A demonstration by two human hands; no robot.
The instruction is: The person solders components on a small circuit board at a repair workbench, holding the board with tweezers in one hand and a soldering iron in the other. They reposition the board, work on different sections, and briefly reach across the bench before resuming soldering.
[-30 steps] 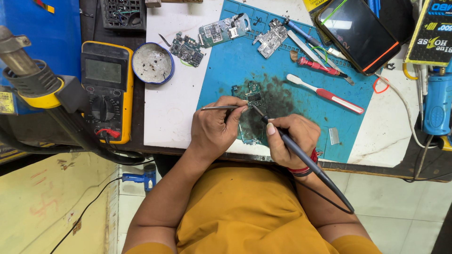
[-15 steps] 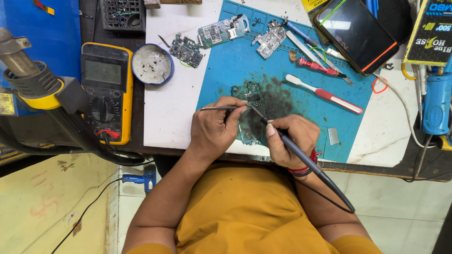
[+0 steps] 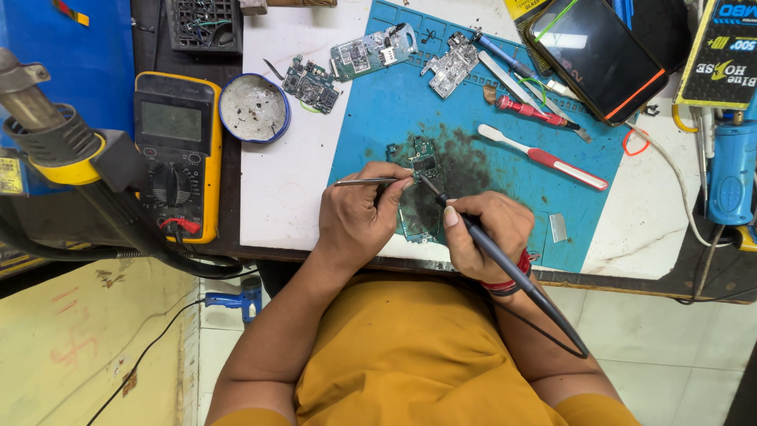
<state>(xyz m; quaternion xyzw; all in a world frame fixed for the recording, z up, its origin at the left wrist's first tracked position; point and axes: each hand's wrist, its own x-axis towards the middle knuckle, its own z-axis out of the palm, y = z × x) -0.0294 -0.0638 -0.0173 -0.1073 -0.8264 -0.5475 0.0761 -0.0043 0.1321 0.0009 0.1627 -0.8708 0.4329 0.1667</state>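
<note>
The right hand [image 3: 487, 233] grips a soldering iron [image 3: 489, 246], its tip pointing up-left onto the circuit board [image 3: 422, 185]; the left hand [image 3: 359, 217] pinches tweezers [image 3: 364, 182] lying horizontal.

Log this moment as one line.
left hand: holds tweezers | right hand: holds soldering iron, tip on circuit board | board on blue mat

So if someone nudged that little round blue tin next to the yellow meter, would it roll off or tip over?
Probably neither. The round blue tin sits flat and open side up on the white bench top, wide and shallow, so it would likely slide. It looks light, and the grey residue inside seems caked, so little should spill.
</note>
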